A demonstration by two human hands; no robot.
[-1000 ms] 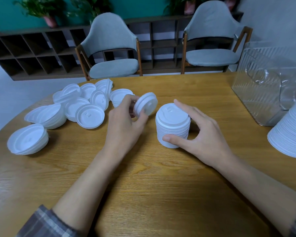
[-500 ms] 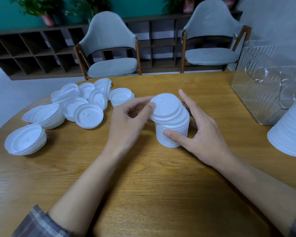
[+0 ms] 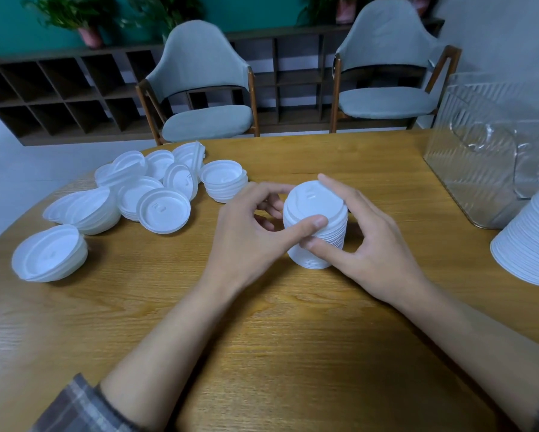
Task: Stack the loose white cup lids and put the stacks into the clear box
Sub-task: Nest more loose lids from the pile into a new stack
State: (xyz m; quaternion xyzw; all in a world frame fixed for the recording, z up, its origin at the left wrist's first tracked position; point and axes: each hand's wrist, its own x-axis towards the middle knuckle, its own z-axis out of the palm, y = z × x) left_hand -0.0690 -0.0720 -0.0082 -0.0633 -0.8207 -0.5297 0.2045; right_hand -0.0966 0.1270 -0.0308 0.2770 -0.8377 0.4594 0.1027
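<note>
- The lid stack (image 3: 316, 213) stands upright on the bench (image 3: 293, 338) — between both hands.
- Grip of the left hand (image 3: 246, 232) pinches the stack's top rim, thumb in front.
- Grip of the right hand (image 3: 371, 244) curls round the stack's side.
- The loose lids (image 3: 163, 210) lie heaped at left — the clear box (image 3: 473, 169) at right, well apart.

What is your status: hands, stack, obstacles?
Both grip stack: left hand, right hand. Stack upright on table, outside box. More loose lids lie left; nothing between stack and box.
</note>
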